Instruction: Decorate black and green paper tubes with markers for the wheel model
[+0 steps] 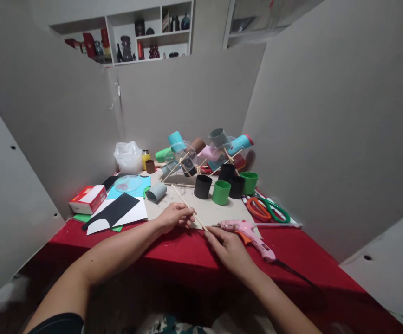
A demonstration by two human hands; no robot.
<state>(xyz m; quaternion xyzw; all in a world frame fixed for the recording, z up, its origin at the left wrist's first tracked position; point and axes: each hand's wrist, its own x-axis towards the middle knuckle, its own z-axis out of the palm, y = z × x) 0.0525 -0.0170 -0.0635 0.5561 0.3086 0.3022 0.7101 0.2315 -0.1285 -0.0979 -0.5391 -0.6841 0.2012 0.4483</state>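
A thin wooden stick (181, 196) slants across the near middle of the table, held in both hands. My left hand (175, 216) pinches it around its middle, fingers closed. At its lower right end my right hand (227, 246) grips it between thumb and fingers. Just right of that hand lies a pink glue gun (248, 229). Beyond the hands stand black paper tubes (203, 187) and green paper tubes (221, 193), and a grey tube (156, 192) lies on its side. Two wheel-like models (180, 157) of clear discs, sticks and coloured tubes stand behind them.
A red cloth (302, 250) covers the table, with a beige board (184, 197) on it. Paper sheets (140, 211), a red-and-white box (88, 199) and a plastic bag (128, 157) are on the left. Scissors (274, 209) lie right; grey panels (327, 116) enclose the table.
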